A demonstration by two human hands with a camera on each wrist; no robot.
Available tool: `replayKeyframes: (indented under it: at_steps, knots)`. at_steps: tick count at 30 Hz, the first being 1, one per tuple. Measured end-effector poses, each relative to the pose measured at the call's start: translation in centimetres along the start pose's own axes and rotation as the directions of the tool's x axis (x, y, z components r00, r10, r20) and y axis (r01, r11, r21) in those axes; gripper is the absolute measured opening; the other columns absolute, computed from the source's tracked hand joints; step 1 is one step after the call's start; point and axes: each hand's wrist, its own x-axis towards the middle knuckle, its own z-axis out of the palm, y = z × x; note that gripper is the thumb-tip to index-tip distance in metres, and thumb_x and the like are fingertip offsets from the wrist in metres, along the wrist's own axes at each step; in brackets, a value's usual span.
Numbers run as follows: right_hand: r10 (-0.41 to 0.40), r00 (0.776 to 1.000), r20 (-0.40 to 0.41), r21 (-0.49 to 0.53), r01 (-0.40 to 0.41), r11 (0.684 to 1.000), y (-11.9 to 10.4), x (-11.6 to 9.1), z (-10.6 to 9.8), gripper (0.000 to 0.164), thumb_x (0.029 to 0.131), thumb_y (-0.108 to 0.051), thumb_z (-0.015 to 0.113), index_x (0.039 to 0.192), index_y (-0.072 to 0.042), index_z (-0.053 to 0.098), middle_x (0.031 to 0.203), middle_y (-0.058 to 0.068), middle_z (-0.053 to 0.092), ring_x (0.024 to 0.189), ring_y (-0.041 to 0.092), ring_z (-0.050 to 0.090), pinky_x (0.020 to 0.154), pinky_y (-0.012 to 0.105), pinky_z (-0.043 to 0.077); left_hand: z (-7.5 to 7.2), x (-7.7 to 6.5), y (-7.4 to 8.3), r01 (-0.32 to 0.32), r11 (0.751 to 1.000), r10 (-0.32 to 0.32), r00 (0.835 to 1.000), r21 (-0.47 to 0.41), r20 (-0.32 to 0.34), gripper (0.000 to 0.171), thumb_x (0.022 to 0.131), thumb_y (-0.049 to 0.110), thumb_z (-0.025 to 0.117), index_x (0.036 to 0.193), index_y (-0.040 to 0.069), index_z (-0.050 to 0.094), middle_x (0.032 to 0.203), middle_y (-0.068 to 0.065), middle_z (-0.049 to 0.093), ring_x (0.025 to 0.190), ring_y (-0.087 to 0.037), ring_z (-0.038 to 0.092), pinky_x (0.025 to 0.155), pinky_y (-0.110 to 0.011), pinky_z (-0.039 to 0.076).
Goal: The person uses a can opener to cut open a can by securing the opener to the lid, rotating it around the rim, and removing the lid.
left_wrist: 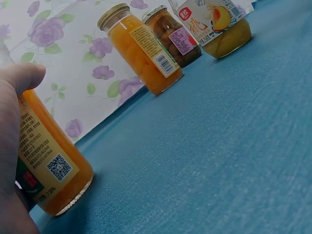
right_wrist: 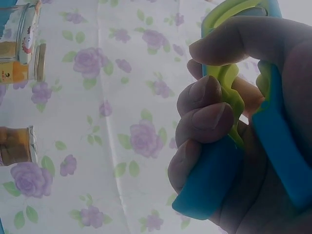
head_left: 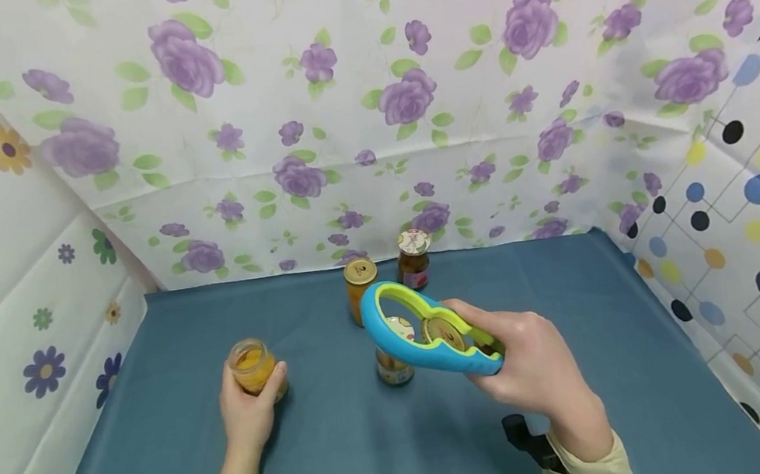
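Note:
My left hand (head_left: pixel 248 408) grips a lidless glass jar (head_left: pixel 254 368) of orange fruit, its mouth uncovered; in the left wrist view its label and base show, close to the blue cloth. In my right hand (head_left: pixel 530 357) are the handles of a blue and lime-green jar opener (head_left: pixel 403 352), raised over the cloth, fingers curled round them in the right wrist view. A gold lid (head_left: pixel 443 333) shows within the opener's toothed opening. Partly hidden behind the opener stands a jar with a white patterned lid (head_left: pixel 395 372), its label showing a peach in the left wrist view.
Farther back stand a gold-lidded jar of orange fruit (head_left: pixel 360 272) and a darker jar with a patterned lid (head_left: pixel 413 242). A blue cloth (head_left: pixel 333 445) covers the table. Flowered sheeting (head_left: pixel 338 116) hangs behind, with patterned sheets at both sides.

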Motion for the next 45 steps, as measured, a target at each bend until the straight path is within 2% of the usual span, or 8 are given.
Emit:
replayKeyframes:
  at_steps: [13,16,20,23,27,32,37,45]
  knots:
    - [0.009,1.000,0.011,-0.015,-0.009,1.000,0.2,-0.1,0.1,0.072,0.073,-0.019,0.077,0.137,-0.042,0.054,0.062,-0.019,0.044,0.047,0.002,0.036,0.042,0.024,0.032,0.0,-0.1,0.1,0.061,0.996,-0.059,0.997,-0.065,0.043,0.074,0.084,0.013,0.079,0.146,0.017,0.039,0.117,-0.001,0.053,0.100,-0.013,0.051,0.088,-0.044,0.041]
    - [0.010,1.000,0.015,-0.008,-0.010,1.000,0.3,-0.3,0.2,0.070,0.074,-0.019,0.077,0.137,-0.040,0.055,0.061,-0.018,0.044,0.047,0.003,0.036,0.043,0.024,0.032,-0.2,-0.1,0.1,0.056,0.995,-0.051,0.997,-0.080,0.060,0.090,0.082,0.008,0.080,0.154,0.024,0.027,0.129,0.000,0.048,0.109,-0.011,0.047,0.094,-0.045,0.038]
    - [0.009,1.000,0.028,0.004,-0.009,1.000,0.3,-0.2,0.3,0.068,0.075,-0.020,0.076,0.138,-0.038,0.056,0.062,-0.017,0.044,0.048,0.004,0.036,0.044,0.024,0.032,-0.5,-0.1,0.0,-0.009,0.985,0.019,0.998,-0.173,0.061,0.099,0.083,-0.003,0.074,0.158,0.023,0.015,0.137,-0.001,0.043,0.115,-0.012,0.046,0.097,-0.031,0.036]
    - [0.010,1.000,0.030,-0.010,-0.010,1.000,0.4,-0.1,0.3,0.068,0.075,-0.020,0.076,0.138,-0.038,0.055,0.061,-0.017,0.044,0.048,0.004,0.036,0.044,0.024,0.031,-0.6,0.0,0.1,-0.071,0.945,0.093,0.994,-0.319,0.053,0.093,0.086,-0.012,0.063,0.158,0.016,0.012,0.137,-0.005,0.042,0.117,-0.017,0.045,0.096,-0.020,0.035]
    - [0.033,0.999,0.028,-0.030,-0.032,0.999,0.5,-0.2,0.3,0.071,0.074,-0.021,0.077,0.137,-0.043,0.054,0.059,-0.018,0.041,0.047,0.003,0.034,0.043,0.024,0.030,-0.5,0.2,0.2,-0.114,0.886,0.137,0.990,-0.450,0.019,0.086,0.084,-0.012,0.051,0.157,0.011,0.012,0.140,-0.009,0.040,0.123,-0.023,0.040,0.100,-0.020,0.031]
    - [0.059,0.997,0.045,-0.021,-0.059,0.998,0.5,-0.5,0.5,0.075,0.073,-0.020,0.077,0.138,-0.047,0.051,0.057,-0.019,0.038,0.046,0.002,0.033,0.043,0.023,0.029,-0.3,0.2,0.1,-0.206,0.849,0.202,0.978,-0.487,-0.061,0.087,0.078,-0.014,0.047,0.156,0.009,0.015,0.141,-0.016,0.038,0.124,-0.026,0.038,0.101,-0.026,0.026]
    - [0.058,0.997,0.046,-0.021,-0.057,0.998,0.5,-0.5,0.6,0.074,0.074,-0.020,0.077,0.138,-0.047,0.051,0.056,-0.019,0.037,0.045,0.002,0.032,0.043,0.023,0.028,-0.1,0.4,-0.1,-0.314,0.794,0.280,0.949,-0.520,-0.145,0.086,0.073,-0.019,0.044,0.153,0.000,0.017,0.138,-0.028,0.035,0.123,-0.029,0.039,0.101,-0.027,0.026]
    - [0.070,0.996,0.058,-0.028,-0.068,0.997,0.5,-0.5,0.4,0.074,0.074,-0.020,0.077,0.138,-0.048,0.051,0.056,-0.020,0.038,0.045,0.001,0.031,0.043,0.022,0.028,-0.1,0.8,0.0,-0.401,0.718,0.298,0.916,-0.568,-0.270,0.083,0.068,-0.020,0.044,0.148,-0.009,0.022,0.135,-0.035,0.033,0.125,-0.043,0.031,0.105,-0.031,0.027]
